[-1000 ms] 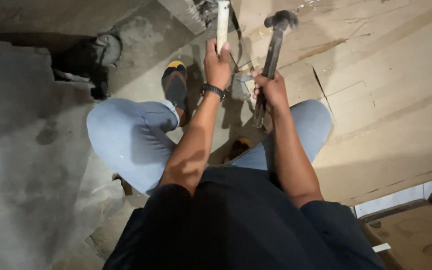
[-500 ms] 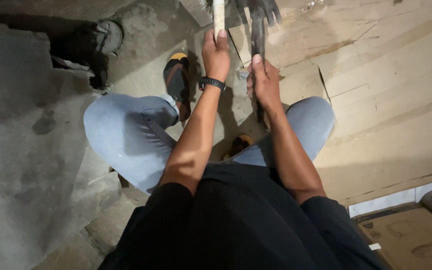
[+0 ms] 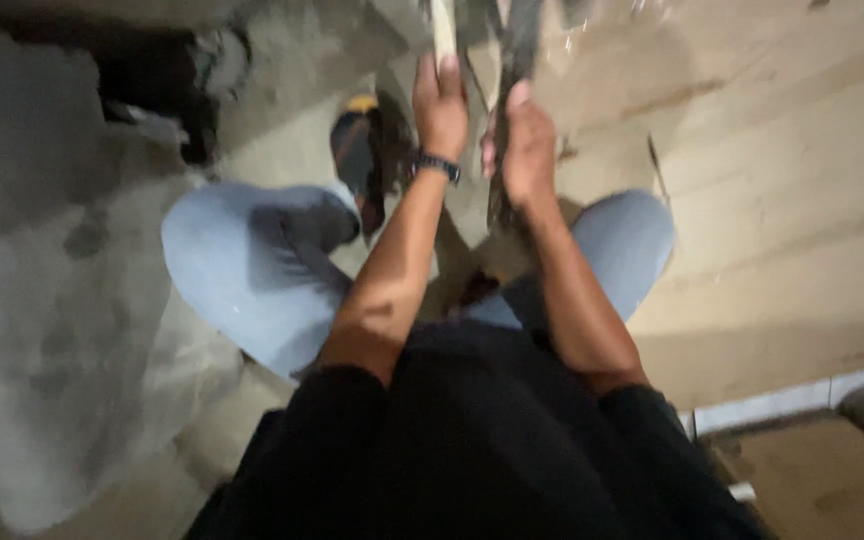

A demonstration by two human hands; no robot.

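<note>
Pretty blurry shot from above, person crouching on a rough concrete floor [image 3: 72, 300] in pale blue jeans [image 3: 252, 270] and a black top. The left hand [image 3: 440, 105] has its grip wrapped around a pale, slim rod or pipe [image 3: 443, 25], smooth looking, running up out of the top edge of the view, so I can't tell what it is exactly or how long. There's a dark wristband [image 3: 438, 166] on that wrist. The right hand [image 3: 527, 145] has its grip closed round a dark hammer handle [image 3: 520, 45] standing just beside the pale rod; the head is cut off by the frame edge. Both hands sit close together, nearly touching, out in front of the knees. To the right there are flat boards [image 3: 782, 200] of light tan wood or plywood with visible seams. A black sandal with a yellow bit [image 3: 357, 140] is on the foot just left of the hands. No containers that I can make out.
</note>
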